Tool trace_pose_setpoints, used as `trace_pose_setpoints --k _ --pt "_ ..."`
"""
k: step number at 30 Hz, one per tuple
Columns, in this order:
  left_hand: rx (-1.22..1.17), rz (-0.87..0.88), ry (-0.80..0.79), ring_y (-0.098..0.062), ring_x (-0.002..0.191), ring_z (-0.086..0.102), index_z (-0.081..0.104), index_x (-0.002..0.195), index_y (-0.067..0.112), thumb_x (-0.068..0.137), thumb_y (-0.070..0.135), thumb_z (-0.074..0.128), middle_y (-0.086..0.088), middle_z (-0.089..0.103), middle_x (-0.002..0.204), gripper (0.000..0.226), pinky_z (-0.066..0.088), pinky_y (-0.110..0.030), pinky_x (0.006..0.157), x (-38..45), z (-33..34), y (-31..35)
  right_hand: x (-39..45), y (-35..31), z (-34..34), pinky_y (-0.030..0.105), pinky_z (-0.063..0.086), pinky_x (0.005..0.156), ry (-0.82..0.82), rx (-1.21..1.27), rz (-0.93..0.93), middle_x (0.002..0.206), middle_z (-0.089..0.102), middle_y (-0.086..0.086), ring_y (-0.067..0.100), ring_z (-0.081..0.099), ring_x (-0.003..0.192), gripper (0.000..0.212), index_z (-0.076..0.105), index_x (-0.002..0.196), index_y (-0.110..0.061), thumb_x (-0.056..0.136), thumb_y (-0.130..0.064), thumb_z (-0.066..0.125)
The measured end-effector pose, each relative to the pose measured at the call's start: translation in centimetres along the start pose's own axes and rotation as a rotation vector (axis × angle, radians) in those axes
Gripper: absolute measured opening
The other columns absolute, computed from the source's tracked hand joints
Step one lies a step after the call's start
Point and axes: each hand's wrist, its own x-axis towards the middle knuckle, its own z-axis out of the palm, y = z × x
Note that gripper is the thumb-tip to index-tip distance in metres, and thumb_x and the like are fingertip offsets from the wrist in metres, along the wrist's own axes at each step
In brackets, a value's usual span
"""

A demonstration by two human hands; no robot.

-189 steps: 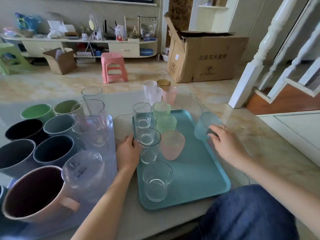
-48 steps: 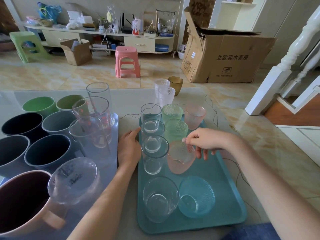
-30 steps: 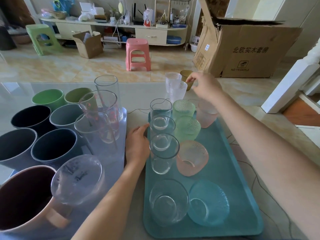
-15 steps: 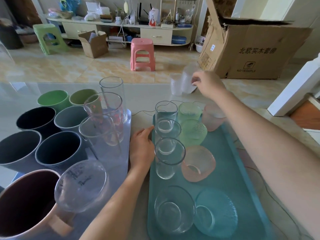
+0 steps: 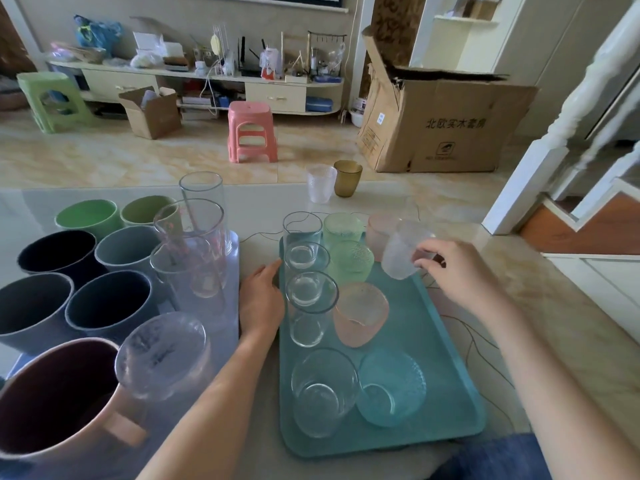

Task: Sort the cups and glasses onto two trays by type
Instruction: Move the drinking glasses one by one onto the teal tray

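My right hand [image 5: 457, 271] pinches a clear textured glass [image 5: 401, 252] by its rim, tilted, above the right side of the teal tray [image 5: 446, 382]. Several glasses stand in two rows on that tray: clear ones on the left [image 5: 310, 306], green, pink [image 5: 360, 313] and blue textured ones [image 5: 391, 386] on the right. My left hand [image 5: 261, 299] rests flat against the tray's left edge. On the left, a bluish tray [image 5: 228, 327] holds mugs [image 5: 107, 306] and tall clear cups [image 5: 194, 251]. Another clear textured glass [image 5: 320, 183] and an amber glass [image 5: 346, 178] stand at the table's far edge.
A thin cable [image 5: 474, 344] runs over the table to the right of the teal tray. Beyond the table lie a pink stool [image 5: 251, 131], a large cardboard box [image 5: 440, 123] and a white stair post [image 5: 540, 157] on the right.
My right hand picked one clear textured glass from the far edge and carried it back and down over the teal tray. My left hand stayed against the tray.
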Motion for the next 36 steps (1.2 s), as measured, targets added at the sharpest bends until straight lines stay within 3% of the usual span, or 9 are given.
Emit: trace_pose_setpoints --k 4,12,16,20,23,26,29,33,36 --pt "0.003 -0.008 0.004 -0.013 0.087 0.063 0.063 0.115 0.022 0.069 -0.004 0.064 0.007 0.066 0.099 0.053 0.042 -0.017 0.068 0.1 0.2 -0.2 0.1 -0.2 1.1 0.032 0.046 0.077 -0.074 -0.084 0.017 0.109 0.069 0.001 0.024 0.061 0.096 0.020 0.067 0.106 -0.019 0.089 -0.015 0.058" --pt "-0.029 0.003 0.023 -0.013 0.091 0.064 0.064 0.115 0.020 0.068 -0.008 0.064 0.006 0.068 0.104 0.055 0.043 -0.017 0.071 0.2 0.3 -0.2 0.3 -0.3 2.3 0.030 0.043 0.067 -0.186 -0.162 0.042 0.100 0.069 -0.001 0.016 0.053 0.077 0.013 0.067 0.096 -0.026 0.086 -0.020 0.061" --pt "-0.029 -0.010 0.017 -0.013 0.090 0.063 0.063 0.116 0.021 0.069 -0.006 0.064 0.006 0.066 0.101 0.054 0.044 -0.018 0.071 0.2 0.3 -0.2 0.1 -0.5 1.5 0.032 0.047 0.071 -0.241 -0.133 0.052 0.105 0.062 -0.010 0.016 0.057 0.081 0.018 0.063 0.099 -0.031 0.083 -0.040 0.064" --pt "-0.020 -0.025 0.018 -0.015 0.087 0.064 0.063 0.113 0.022 0.073 -0.003 0.061 0.006 0.066 0.098 0.047 0.044 -0.019 0.068 0.1 0.4 -0.1 1.0 -1.9 -0.6 0.027 0.038 0.056 -0.129 0.012 0.037 0.098 0.062 -0.017 0.011 0.047 0.050 0.027 0.064 0.096 -0.033 0.085 -0.055 0.053" --pt "-0.095 -0.115 0.022 -0.015 0.092 0.063 0.066 0.112 0.017 0.078 -0.007 0.054 0.002 0.069 0.104 0.044 0.042 -0.019 0.074 0.3 -0.1 0.7 3.7 -3.3 -1.2 0.023 0.031 0.049 -0.037 -0.001 -0.008 0.099 0.064 -0.013 0.004 0.040 0.045 0.024 0.064 0.100 -0.026 0.092 -0.042 0.049" --pt "-0.170 -0.295 0.080 -0.017 0.087 0.058 0.066 0.111 0.006 0.079 -0.012 0.040 -0.007 0.069 0.103 0.045 0.038 -0.022 0.074 1.7 -0.5 2.4 8.5 -4.5 -0.6 0.022 0.029 0.049 0.071 0.008 -0.071 0.102 0.066 -0.008 0.001 0.041 0.050 0.019 0.064 0.103 -0.023 0.094 -0.030 0.049" --pt "-0.143 -0.262 0.098 -0.018 0.075 0.053 0.068 0.107 0.006 0.081 -0.008 0.042 -0.008 0.067 0.088 0.039 0.035 -0.022 0.060 3.4 -0.1 2.6 14.6 -4.3 0.8 0.024 0.032 0.052 0.049 -0.073 -0.111 0.109 0.064 -0.004 0.005 0.044 0.056 0.021 0.059 0.111 -0.023 0.094 -0.026 0.047" --pt "-0.130 -0.272 0.119 -0.019 0.068 0.052 0.070 0.105 0.009 0.083 -0.008 0.045 -0.007 0.062 0.077 0.038 0.032 -0.014 0.051 4.5 0.3 1.9 22.5 -3.4 3.5 0.035 0.047 0.080 -0.069 -0.170 -0.107 0.131 0.054 0.003 0.025 0.057 0.106 0.036 0.047 0.128 -0.024 0.092 -0.024 0.051" --pt "-0.139 -0.282 0.146 -0.019 0.069 0.051 0.073 0.102 0.006 0.082 -0.011 0.045 -0.006 0.062 0.074 0.038 0.034 -0.016 0.052 4.6 0.3 2.1 26.4 -2.8 5.7 0.043 0.046 0.093 -0.180 -0.241 -0.057 0.136 0.050 0.009 0.030 0.052 0.116 0.049 0.039 0.137 -0.020 0.091 -0.021 0.056"
